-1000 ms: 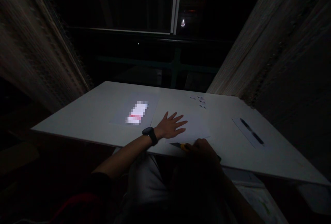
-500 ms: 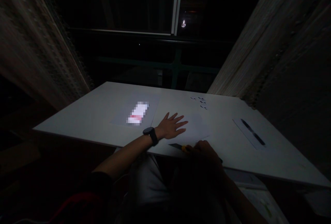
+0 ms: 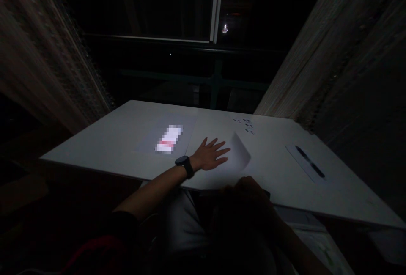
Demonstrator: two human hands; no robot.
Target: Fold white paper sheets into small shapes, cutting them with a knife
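My left hand (image 3: 211,155), with a dark watch on its wrist, lies flat with fingers spread on a white sheet of paper (image 3: 238,156). Beyond its fingertips, the sheet's right part is bent up off the table. At the near edge of the table, my right hand (image 3: 249,185) is closed around a utility knife (image 3: 267,193). Only the knife's dark end shows clearly; its blade is lost in shadow at the table edge. Whether the blade touches the paper I cannot tell.
A lit, pixelated screen (image 3: 169,139) lies on another sheet at the left. Several small dark marks or pieces (image 3: 248,125) are at the back. On the right a dark pen-like object (image 3: 310,162) rests on a paper slip. Curtains (image 3: 294,55) hang on both sides.
My right hand has shifted slightly, and the knife's blade and yellow part have dropped from clear view. The paper's right part has risen off the table. My left hand has stayed put.
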